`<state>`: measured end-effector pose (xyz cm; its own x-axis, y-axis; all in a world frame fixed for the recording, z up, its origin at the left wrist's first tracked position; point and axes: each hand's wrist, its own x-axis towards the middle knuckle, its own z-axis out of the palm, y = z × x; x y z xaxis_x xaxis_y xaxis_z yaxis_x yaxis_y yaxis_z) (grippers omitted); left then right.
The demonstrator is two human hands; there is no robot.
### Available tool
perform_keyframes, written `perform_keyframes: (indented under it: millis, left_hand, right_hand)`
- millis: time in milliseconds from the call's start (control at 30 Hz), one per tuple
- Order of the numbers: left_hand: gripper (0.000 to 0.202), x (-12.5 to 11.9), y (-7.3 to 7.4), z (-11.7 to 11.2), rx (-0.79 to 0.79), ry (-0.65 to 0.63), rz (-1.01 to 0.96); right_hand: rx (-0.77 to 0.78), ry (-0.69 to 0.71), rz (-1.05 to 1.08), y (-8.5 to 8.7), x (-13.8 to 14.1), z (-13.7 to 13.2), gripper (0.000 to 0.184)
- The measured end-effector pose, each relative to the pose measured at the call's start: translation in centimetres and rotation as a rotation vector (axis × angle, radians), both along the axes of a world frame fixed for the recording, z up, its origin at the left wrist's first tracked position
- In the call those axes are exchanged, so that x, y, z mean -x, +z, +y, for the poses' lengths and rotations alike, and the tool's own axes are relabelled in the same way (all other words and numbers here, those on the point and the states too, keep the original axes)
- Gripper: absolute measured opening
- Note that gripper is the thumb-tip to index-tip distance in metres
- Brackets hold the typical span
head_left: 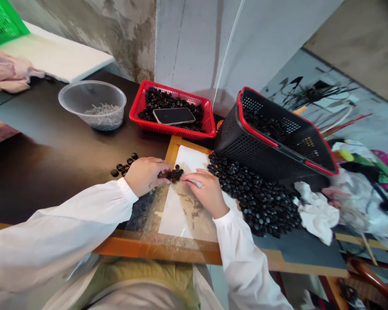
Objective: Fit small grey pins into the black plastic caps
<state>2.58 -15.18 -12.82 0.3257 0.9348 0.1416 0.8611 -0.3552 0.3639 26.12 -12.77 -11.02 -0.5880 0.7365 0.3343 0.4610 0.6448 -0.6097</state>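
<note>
My left hand (145,175) rests on the paper with its fingertips pinching a black button at the edge of a small cluster of black buttons (175,174). Facing it, my right hand (203,191) holds a small pale, shiny piece (195,183) between its fingers, too small to name. Both hands are over a white paper sheet (184,163) lying on an orange board (155,245). Dark flecks are scattered on the paper. A large heap of black buttons (255,198) lies to the right of my right hand, and several more (124,165) lie left of my left hand.
A red tray (173,92) holds black buttons and a phone (173,116). A black basket with a red rim (268,140) lies tilted on its side. A clear bowl (92,103) holds metal pins. White crumpled cloth (317,213) and what looks like another person's hand (334,193) are at right.
</note>
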Motion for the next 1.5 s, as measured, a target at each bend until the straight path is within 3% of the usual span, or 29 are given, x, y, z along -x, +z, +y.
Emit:
perform_keyframes:
  millis: [233,433,633,1033,1267,1500]
  left_hand:
    - [0.014,0.5,0.3,-0.2,0.022,0.05,-0.1]
    - [0.027,0.1,0.9,-0.2,0.186,-0.019,-0.646]
    - [0.039,-1.1,0.8,-0.6,0.314,-0.003,-0.956]
    - [0.044,-1.3,0.3,-1.1,0.212,0.07,-0.853]
    - [0.044,-1.6,0.1,-1.2,0.126,0.054,-0.791]
    - [0.047,-1.7,0.0,-1.6,0.098,0.028,-0.758]
  right_hand:
    - [0.208,-0.17,0.222,-0.9,1.6,-0.4,0.013]
    - [0.34,-0.229,0.416,-0.6,1.9,-1.4,0.007]
    - [0.256,-0.233,0.439,-0.5,1.8,-1.7,0.005]
    - [0.056,-0.24,0.335,-0.4,1.6,-1.9,0.005]
    - [0.028,-0.28,0.331,-0.4,1.5,-1.8,0.007]
    - [0.025,-0.224,0.265,-0.3,1.6,-2.1,0.005]
